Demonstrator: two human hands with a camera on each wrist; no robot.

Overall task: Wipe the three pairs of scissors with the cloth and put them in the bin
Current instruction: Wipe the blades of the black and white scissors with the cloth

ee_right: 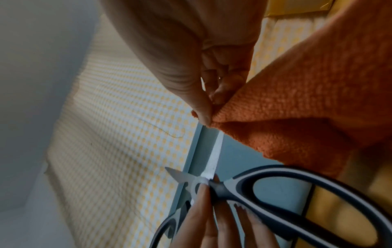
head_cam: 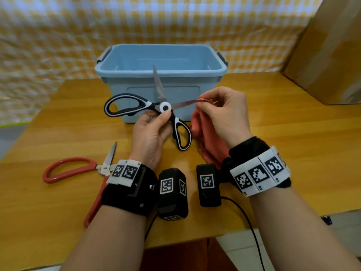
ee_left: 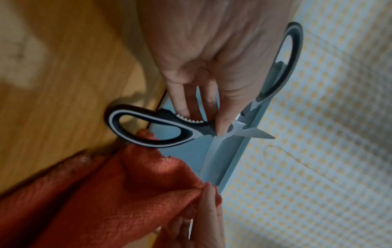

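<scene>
The left hand [head_cam: 150, 132] holds the black-and-white scissors [head_cam: 166, 108] in the air above the wooden table [head_cam: 273, 133], in front of the blue bin [head_cam: 162, 75]. Thumb and fingers pinch the tool at its pivot, as the left wrist view confirms.

The scissors are spread wide open. 1 blade points up and away toward the bin, its tip over the near rim. The other blade runs nearly level toward the right, its long axis across the view. 1 handle loop extends to the left, the other hangs down toward the person.

The right hand [head_cam: 224, 114] grips the orange-red cloth [head_cam: 207, 137], thumb and fingers pinching a fold of it around the tip of the rightward blade. The rest of the cloth hangs below the hand toward the table.

The bin stands upright on the table, no scissors visible inside.

The red scissors [head_cam: 78, 169] lie flat on the table at the left, near the left wrist, blades pointing away, 1 handle partly hidden by the wristband.

A 3rd pair is not in view.
</scene>
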